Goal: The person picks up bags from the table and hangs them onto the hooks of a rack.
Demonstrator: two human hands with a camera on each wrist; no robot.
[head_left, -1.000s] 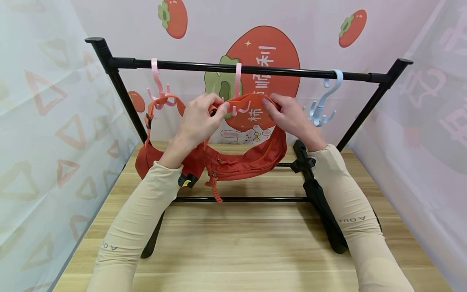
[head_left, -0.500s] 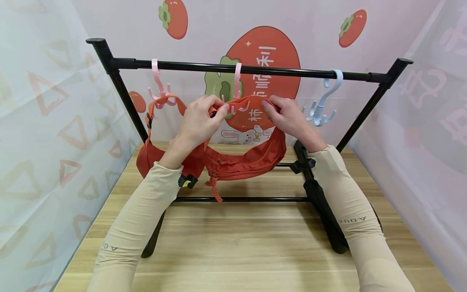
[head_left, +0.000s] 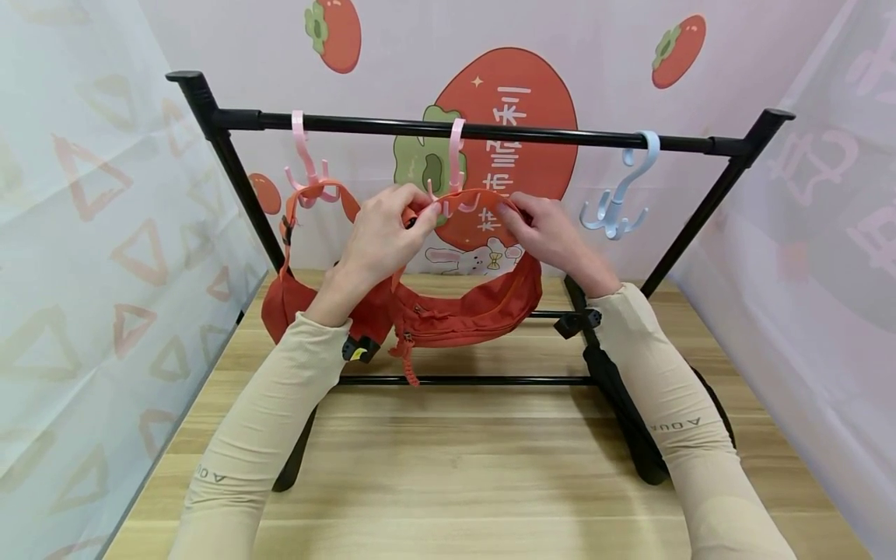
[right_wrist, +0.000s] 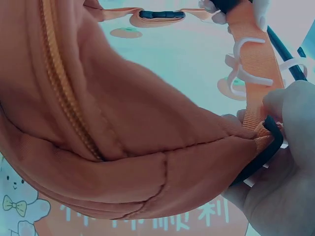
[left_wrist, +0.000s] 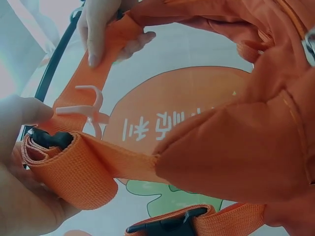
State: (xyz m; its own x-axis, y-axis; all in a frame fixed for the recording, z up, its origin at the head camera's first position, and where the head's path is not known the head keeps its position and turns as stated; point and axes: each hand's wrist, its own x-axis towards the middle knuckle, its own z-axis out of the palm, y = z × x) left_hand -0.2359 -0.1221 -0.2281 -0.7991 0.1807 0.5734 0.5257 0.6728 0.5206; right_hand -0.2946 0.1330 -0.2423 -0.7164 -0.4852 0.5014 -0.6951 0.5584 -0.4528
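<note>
A red waist bag [head_left: 469, 319] hangs below its orange strap [left_wrist: 114, 46], stretched between my two hands. My left hand [head_left: 381, 237] pinches the strap beside a rolled-up webbing end with a black slider [left_wrist: 51, 140]. Near the bag's right end, the fingers of my right hand [head_left: 549, 233] grip the strap where it meets the bag. Behind the gap between the hands hangs a pink multi-prong hook [head_left: 456, 152], its prongs overlapping the strap in the head view. Another red bag [head_left: 285, 299] hangs by its strap from a left pink hook [head_left: 302, 148], partly hidden by my left forearm.
Both pink hooks and a light blue hook [head_left: 613, 214] hang on the black rack's top bar [head_left: 546, 136]. A long black item [head_left: 619, 389] leans along the rack's right side. Two lower bars cross above the wooden table [head_left: 448, 482].
My right hand has shifted slightly left and down, and the bag's right end has moved left with it. The strap between the hands sits a little lower. My left hand has barely moved.
</note>
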